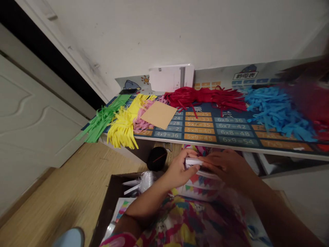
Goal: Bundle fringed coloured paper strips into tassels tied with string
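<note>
white piece (192, 161): held at lower centre of the frame, below the counter's (205, 144) front edge
long axis: turned roughly left to right, from hand to hand
left hand (181, 168): pinched around the left end
right hand (224, 164): set against the right end; grip cannot be told
nearer hand: neither favoured, both touched
</note>
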Action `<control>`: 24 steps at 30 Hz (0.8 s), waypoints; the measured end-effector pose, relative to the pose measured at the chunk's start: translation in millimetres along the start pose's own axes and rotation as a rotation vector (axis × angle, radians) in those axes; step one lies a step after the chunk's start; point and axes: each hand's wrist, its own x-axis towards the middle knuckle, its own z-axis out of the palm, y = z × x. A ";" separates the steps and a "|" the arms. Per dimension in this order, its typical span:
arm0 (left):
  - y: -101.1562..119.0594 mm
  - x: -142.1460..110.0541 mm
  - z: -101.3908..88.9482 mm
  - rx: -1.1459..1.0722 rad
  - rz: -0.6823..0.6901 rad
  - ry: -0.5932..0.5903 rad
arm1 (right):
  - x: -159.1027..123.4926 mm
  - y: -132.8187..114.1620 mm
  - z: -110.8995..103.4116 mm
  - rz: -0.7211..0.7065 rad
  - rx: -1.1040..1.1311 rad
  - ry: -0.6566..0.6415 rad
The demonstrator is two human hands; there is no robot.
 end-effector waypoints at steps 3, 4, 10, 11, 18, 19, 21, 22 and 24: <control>-1.9 -1.5 -1.5 -0.034 0.017 -0.008 | 1.3 -2.9 -1.5 -0.012 -0.081 0.026; -2.8 -1.7 -1.6 -0.041 0.014 -0.008 | 2.4 -4.7 -2.5 -0.022 -0.100 0.029; -5.0 -5.1 0.9 -0.026 0.035 -0.024 | 13.4 -16.5 -2.6 -0.024 -0.114 0.007; -4.9 -6.2 1.1 -0.031 0.043 -0.024 | 14.7 -17.5 -1.5 -0.020 -0.125 0.016; -5.1 -10.8 -0.4 0.045 0.078 0.009 | 18.5 -25.9 0.6 -0.137 -0.259 0.067; -5.6 -10.8 0.0 0.045 0.090 0.017 | 18.5 -27.7 0.6 -0.147 -0.267 0.069; -7.9 -10.7 1.6 0.054 0.119 0.043 | 18.1 -30.5 1.3 -0.157 -0.270 0.073; -9.9 -10.5 2.6 0.068 0.138 0.059 | 17.6 -31.2 1.8 -0.153 -0.262 0.078; -16.8 -10.2 4.6 0.122 0.208 0.085 | 16.1 -29.7 2.1 -0.128 -0.201 0.071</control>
